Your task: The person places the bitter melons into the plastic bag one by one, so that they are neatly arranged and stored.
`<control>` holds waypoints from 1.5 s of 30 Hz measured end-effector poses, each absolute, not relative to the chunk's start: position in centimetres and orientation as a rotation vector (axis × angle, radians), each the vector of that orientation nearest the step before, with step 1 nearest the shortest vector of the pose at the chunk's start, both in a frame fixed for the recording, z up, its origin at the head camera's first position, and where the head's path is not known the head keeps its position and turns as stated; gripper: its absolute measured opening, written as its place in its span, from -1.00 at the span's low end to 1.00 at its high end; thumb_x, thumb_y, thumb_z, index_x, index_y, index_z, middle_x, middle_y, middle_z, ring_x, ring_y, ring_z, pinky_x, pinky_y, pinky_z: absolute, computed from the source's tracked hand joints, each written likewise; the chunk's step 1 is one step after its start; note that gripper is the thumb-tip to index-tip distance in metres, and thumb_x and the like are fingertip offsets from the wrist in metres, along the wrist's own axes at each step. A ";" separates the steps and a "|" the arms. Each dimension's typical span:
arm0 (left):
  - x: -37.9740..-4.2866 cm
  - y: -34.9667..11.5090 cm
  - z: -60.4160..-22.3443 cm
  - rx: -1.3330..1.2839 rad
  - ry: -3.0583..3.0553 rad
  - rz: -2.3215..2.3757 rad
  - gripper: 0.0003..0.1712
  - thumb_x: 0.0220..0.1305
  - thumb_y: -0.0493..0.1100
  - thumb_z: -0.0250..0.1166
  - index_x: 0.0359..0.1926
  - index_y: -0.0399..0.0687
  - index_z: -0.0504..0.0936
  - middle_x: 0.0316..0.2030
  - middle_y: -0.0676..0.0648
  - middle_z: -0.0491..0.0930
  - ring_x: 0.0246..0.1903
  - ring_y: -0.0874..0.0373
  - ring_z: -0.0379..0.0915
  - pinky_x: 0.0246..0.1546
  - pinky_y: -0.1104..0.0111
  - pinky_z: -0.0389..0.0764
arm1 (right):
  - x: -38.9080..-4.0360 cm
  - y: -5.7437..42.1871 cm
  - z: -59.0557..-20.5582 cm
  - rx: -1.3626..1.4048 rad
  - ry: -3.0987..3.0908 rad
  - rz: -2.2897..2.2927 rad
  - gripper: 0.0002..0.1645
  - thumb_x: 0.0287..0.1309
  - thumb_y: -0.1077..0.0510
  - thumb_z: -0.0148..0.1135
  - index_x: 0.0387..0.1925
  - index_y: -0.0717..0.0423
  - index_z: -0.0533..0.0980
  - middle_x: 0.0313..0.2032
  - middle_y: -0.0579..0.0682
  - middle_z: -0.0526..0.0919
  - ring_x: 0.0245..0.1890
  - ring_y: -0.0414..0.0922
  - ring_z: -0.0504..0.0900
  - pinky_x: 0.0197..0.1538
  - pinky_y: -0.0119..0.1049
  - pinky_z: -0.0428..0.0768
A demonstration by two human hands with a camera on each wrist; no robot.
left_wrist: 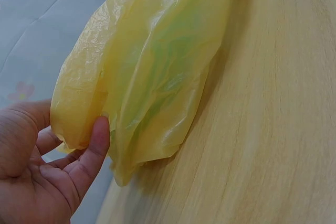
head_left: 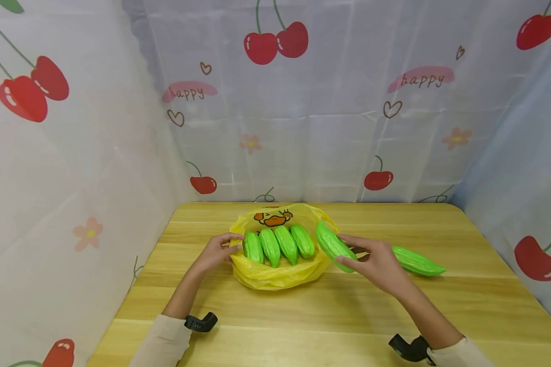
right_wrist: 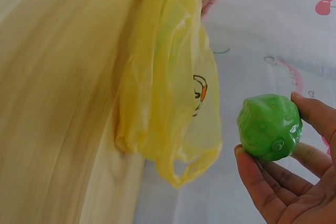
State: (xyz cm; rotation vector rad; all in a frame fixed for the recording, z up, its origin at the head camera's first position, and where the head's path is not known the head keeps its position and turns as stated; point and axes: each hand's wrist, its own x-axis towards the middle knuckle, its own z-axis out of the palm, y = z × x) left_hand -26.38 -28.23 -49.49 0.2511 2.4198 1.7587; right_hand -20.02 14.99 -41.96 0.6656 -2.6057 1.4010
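Observation:
A yellow plastic bag (head_left: 275,279) with a duck face printed inside stands wide-mouthed on the table. Several bright green bitter melons (head_left: 270,247) lie side by side in it. My left hand (head_left: 215,252) pinches the bag's left rim between thumb and fingers, as the left wrist view shows of the bag (left_wrist: 152,77). Just off the bag's right rim, my right hand (head_left: 380,262) holds another green bitter melon (head_left: 332,245), tilted, by thumb and fingertips. In the right wrist view this bitter melon (right_wrist: 270,127) appears end-on, beside a loop handle of the bag.
One more green bitter melon (head_left: 419,261) lies on the wooden table (head_left: 266,326), partly behind my right hand. Curtains (head_left: 303,127) printed with cherries hang behind the table and at both sides. Each wrist carries a black camera mount (head_left: 201,322).

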 end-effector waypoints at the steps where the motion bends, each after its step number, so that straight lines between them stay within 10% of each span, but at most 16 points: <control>1: -26.4 -28.2 -49.5 0.256 2.418 1.756 -0.61 0.45 -0.21 0.27 0.25 -0.16 0.60 0.26 -0.24 0.51 -0.29 0.04 0.61 -0.34 0.21 0.70 | -20.0 14.8 -42.0 0.667 -2.605 1.402 -0.33 0.14 -0.03 0.51 0.26 0.08 0.58 0.12 0.14 0.68 -0.07 0.07 0.71 -0.22 -0.35 0.72; 45: -26.0 -27.5 -49.2 0.270 2.455 1.712 -0.59 0.46 -0.22 0.26 0.26 -0.24 0.58 0.27 -0.29 0.49 -0.30 0.05 0.58 -0.32 0.10 0.70 | -22.7 5.8 -43.7 0.764 -2.569 1.438 -0.43 0.13 0.00 0.53 0.16 0.07 0.65 0.09 0.05 0.71 -0.11 0.00 0.70 -0.17 -0.23 0.68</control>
